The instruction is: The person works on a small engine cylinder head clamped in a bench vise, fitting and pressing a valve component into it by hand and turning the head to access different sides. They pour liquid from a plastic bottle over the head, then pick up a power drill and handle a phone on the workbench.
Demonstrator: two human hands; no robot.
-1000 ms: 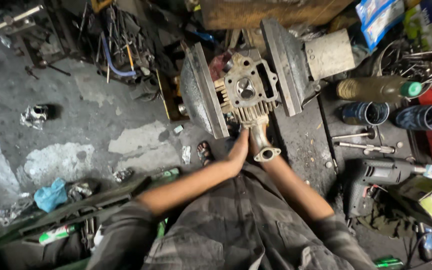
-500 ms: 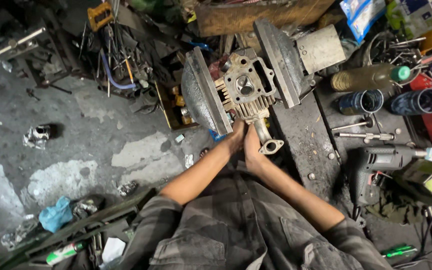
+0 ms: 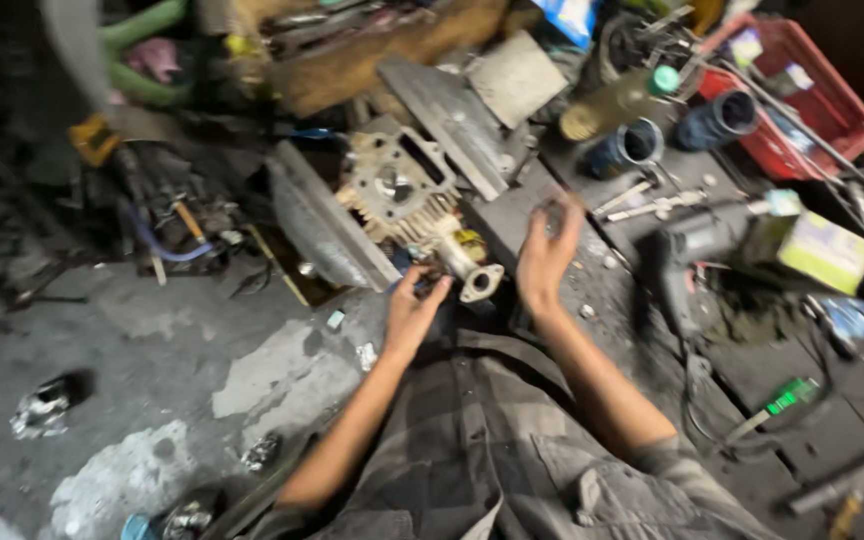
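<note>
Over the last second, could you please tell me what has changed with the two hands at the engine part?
The right hand has left the flanged pipe of the engine cylinder head and lifted to the right, fingers curled around something small and blurred. The left hand stays at the base of the pipe. The cylinder head remains between the two metal plates, and the power drill lies where it did.
</note>
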